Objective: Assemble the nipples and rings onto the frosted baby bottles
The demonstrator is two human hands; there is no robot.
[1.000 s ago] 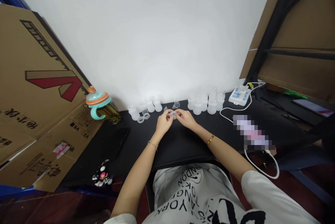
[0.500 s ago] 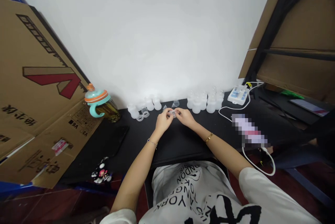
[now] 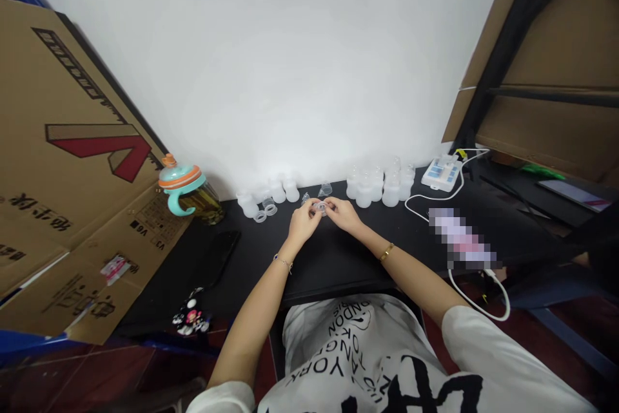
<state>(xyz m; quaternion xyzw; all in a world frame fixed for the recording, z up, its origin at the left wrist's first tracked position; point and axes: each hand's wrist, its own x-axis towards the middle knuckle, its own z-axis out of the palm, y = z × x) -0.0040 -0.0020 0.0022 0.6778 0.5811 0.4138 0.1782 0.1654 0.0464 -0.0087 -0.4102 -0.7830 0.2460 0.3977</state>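
Clear plastic ring [image 3: 319, 207] is pinched between fingertips of left hand [image 3: 302, 224] and right hand [image 3: 344, 215], just above black desk [image 3: 338, 265]. Judged light, small, slippery, slightly flexible; best gripped at the rim. Translucent bottles [image 3: 382, 189] are ranged behind.

Diffuse light is falling on the white wall [image 3: 290, 65], glaring brightest along its base. Below the wall, the black table [image 3: 338, 258] is reading dark, shadows falling soft. Left and right of the wall, straight edges are bowing from wide-angle distortion. Right of its base, a pixelated patch [image 3: 461, 239] is masking detail. Below it, the clear part [image 3: 319, 207] between left hand [image 3: 304, 223] and right hand [image 3: 344, 214] is washing out, unresolved.
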